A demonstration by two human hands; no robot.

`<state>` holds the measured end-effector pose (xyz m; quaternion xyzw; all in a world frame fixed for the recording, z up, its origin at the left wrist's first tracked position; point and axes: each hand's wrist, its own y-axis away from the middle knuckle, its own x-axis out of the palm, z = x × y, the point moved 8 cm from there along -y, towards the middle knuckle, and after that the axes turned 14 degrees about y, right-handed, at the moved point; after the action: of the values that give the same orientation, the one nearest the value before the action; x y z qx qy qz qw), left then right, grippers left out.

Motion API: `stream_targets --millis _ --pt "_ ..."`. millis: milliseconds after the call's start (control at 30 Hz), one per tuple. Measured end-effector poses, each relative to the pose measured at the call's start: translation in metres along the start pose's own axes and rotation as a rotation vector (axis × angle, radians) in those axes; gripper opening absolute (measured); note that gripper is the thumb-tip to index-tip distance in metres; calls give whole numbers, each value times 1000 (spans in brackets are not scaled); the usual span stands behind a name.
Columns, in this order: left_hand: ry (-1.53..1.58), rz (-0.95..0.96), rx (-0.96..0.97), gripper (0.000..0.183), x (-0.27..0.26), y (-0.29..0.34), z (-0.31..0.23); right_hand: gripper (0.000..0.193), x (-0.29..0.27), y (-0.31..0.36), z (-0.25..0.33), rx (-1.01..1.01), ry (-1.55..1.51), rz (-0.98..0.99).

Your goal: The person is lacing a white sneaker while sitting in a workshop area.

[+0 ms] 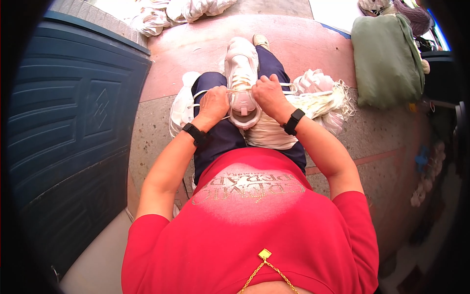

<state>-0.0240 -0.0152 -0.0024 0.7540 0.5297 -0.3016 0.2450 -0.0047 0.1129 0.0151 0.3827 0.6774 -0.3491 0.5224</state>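
Note:
A white sneaker (pixel 239 55) with a pinkish tongue lies between my knees, its toe pointing away from me. My left hand (pixel 214 104) is closed around one end of the sneaker's shoelace (pixel 239 90), just left of the shoe's opening. On the opposite side my right hand (pixel 271 98) pinches the lace too, so it stretches across the tongue between both fists. Loose lace ends trail outward past each hand. A thick bundle of cream-white laces (pixel 275 131) drapes over my right thigh, partly hidden by my right forearm.
Beside my left leg are white shoes (pixel 182 109). More white items (pixel 316 83) lie right of my right knee. A blue panelled door (pixel 78 98) stands close on the left. A stuffed green bag (pixel 387 61) sits at the right, and a white heap (pixel 181 12) lies far ahead.

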Motion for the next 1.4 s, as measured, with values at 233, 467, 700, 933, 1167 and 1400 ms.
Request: stream_targets --millis 233,467,700,933,1167,1400 --pt "-108 66 122 13 1 -3 -7 6 -9 -7 22 -212 174 -36" --pt "-489 132 442 6 11 1 -39 8 1 -7 1 1 -27 10" --pt "-542 175 586 5 18 0 -48 9 -6 6 -10 150 -106 -88" --pt "-464 298 462 7 25 -9 -37 8 -6 10 -10 168 -74 -80" --pt "-105 304 65 17 28 -21 -8 14 -6 10 -12 173 -107 -93" --pt "-352 17 148 24 -10 4 -42 19 -16 17 -7 165 -149 -51"
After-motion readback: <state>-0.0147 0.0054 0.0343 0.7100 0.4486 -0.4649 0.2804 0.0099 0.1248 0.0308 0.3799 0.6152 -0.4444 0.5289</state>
